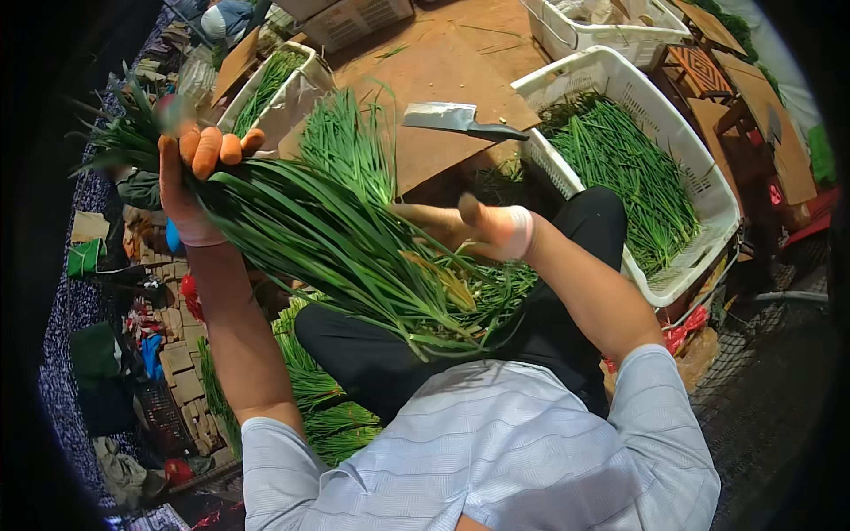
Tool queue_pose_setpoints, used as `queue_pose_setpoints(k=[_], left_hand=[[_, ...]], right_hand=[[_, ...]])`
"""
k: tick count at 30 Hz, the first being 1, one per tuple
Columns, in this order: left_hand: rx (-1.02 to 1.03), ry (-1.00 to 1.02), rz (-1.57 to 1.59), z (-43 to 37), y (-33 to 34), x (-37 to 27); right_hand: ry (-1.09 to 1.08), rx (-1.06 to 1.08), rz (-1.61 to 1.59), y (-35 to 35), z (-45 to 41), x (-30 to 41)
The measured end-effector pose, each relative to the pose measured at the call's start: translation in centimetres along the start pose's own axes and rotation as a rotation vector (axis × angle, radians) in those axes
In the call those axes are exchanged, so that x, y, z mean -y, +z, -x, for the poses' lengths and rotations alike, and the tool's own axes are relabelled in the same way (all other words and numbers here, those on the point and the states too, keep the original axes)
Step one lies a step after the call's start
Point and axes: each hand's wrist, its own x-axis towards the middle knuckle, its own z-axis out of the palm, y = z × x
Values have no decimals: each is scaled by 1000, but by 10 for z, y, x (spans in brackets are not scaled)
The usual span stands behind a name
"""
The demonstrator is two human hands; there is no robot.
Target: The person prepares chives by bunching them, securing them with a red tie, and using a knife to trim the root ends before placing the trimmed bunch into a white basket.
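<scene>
My left hand (196, 166), in an orange-fingered glove, is closed round one end of a large bunch of long green leaves (319, 232), perhaps Chinese chives. The bunch slants down to the right, its other end above my lap, with a few yellowed leaves (451, 282) there. My right hand (471, 222), gloved too, is beside the lower part of the bunch, fingers extended and thumb raised; its fingertips are partly hidden. A smaller bunch of thin green leaves (345, 143) lies on the brown board (438, 73) beyond. A cleaver (458, 119) rests flat on that board, handle to the right.
A white plastic crate (720, 226) of green leaves stands at the right, another white crate (292, 106) at the upper left. More crates line the far edge. Green bundles (332, 425) lie beside my left leg. At the upper left, part of a person (226, 20) shows.
</scene>
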Motion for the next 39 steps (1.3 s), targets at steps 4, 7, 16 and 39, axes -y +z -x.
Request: queue_pose_setpoints(k=[4,7,16,39], left_hand=[[-33,38,301,27,-39,-29],[-25,160,308,47,-49,-60],[-69,265,93,72,-50,-84],[-819,267,-87,103,-130,-116]], right_hand=[[352,-302,186,40,16,0],[381,-588,477,44,49,-22],[-79,-567,1496,89,-16,35],[177,-618,982,62,5,1]])
